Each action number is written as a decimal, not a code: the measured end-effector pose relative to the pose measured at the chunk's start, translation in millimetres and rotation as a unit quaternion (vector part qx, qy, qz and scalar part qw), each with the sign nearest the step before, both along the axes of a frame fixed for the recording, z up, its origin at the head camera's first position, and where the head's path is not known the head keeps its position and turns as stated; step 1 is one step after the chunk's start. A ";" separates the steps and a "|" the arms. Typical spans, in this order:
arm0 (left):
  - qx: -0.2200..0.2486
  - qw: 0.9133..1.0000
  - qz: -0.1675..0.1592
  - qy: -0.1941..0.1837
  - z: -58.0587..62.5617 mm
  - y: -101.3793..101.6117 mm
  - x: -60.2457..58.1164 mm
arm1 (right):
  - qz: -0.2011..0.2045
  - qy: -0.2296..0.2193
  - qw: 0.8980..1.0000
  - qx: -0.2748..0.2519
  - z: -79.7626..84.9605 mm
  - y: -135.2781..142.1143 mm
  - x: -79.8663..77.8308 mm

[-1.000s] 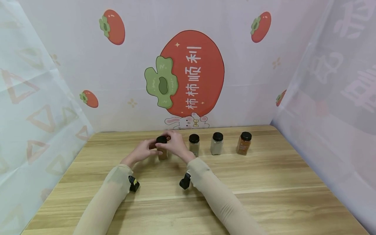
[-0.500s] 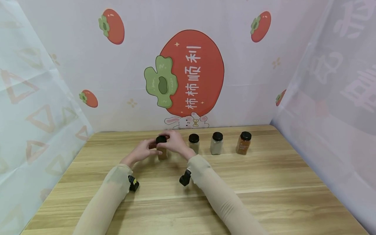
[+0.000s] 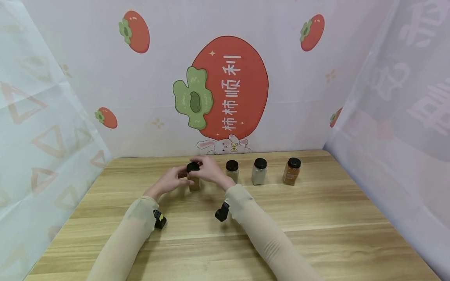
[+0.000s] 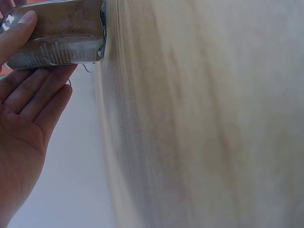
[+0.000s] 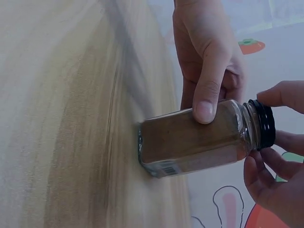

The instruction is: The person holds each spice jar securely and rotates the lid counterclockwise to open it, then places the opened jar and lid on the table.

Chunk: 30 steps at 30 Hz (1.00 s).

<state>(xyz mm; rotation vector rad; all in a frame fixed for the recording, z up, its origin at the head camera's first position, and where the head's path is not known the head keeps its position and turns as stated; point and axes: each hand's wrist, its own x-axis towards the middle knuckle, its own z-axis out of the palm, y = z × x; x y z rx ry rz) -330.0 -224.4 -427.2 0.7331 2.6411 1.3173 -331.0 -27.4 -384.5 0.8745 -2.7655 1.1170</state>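
A square glass spice jar (image 5: 190, 140) of brown powder stands upright near the back of the table, left of the other jars. My left hand (image 3: 171, 180) grips its body, thumb on the near face and fingers behind, as the left wrist view also shows on the jar (image 4: 59, 33). Up at the black screw lid (image 5: 264, 124), my right hand (image 3: 209, 170) pinches the rim between thumb and fingers. In the right wrist view the lid sits on the jar's neck, with some thread showing below it.
To the right stand a jar of greyish-brown powder (image 3: 232, 177), partly behind my right hand, a pale jar (image 3: 259, 176) and an orange-brown jar (image 3: 291, 175), all black-lidded. A printed cloth (image 3: 147, 86) rises behind the wooden table (image 3: 197, 249).
My right hand has shifted slightly to the left and back around the lid, its wrist turning a little. My left hand and the jar stay in place.
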 end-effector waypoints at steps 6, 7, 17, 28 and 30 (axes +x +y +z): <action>-0.001 1.000 0.007 -0.006 -1.3 -0.5 1.0 | -0.020 0.007 1.000 -0.023 -6.0 -1.7 2.8; -0.001 1.000 0.009 -0.004 -1.5 -0.5 1.1 | -0.025 0.011 0.999 -0.029 -7.3 -2.5 3.3; -0.009 1.000 0.007 0.009 -0.8 -0.3 1.5 | -0.067 0.042 0.995 -0.056 -9.8 -7.5 9.3; -0.003 1.000 0.004 -0.009 10.7 4.6 10.1 | -0.062 0.053 0.996 -0.047 -5.4 -6.5 7.2; -0.002 1.000 0.001 -0.015 18.4 6.2 15.4 | -0.057 0.053 0.996 -0.041 -3.9 -6.3 6.1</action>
